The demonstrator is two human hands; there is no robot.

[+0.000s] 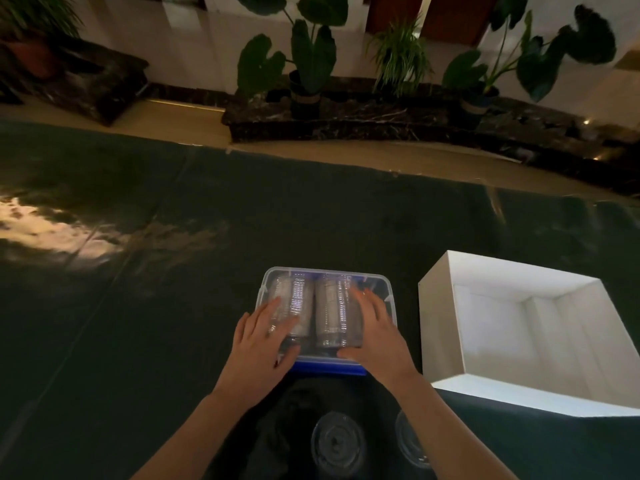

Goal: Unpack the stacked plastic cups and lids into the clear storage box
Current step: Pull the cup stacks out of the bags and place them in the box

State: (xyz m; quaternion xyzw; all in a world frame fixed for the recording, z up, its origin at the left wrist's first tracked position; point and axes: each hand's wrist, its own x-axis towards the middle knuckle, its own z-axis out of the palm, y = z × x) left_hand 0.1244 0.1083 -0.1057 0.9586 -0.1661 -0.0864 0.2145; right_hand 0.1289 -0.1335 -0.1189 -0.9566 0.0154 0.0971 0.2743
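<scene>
A clear storage box (375, 279) with a blue lower edge sits on the dark table in front of me. Two stacks of clear plastic cups lie side by side in it, the left stack (298, 299) and the right stack (334, 308). My left hand (263, 344) rests flat on the left stack near the box's left side, fingers spread. My right hand (375, 332) lies on the right stack, thumb at the near rim. Two clear lids, one (337, 443) between my forearms and another (412, 441) by my right forearm, lie near the table's front edge.
An open white cardboard box (512, 275) stands right of the storage box, apparently holding nothing. A dark cloth (277, 431) lies under the lids. Beyond the table's far edge are a stone ledge and potted plants (311, 64).
</scene>
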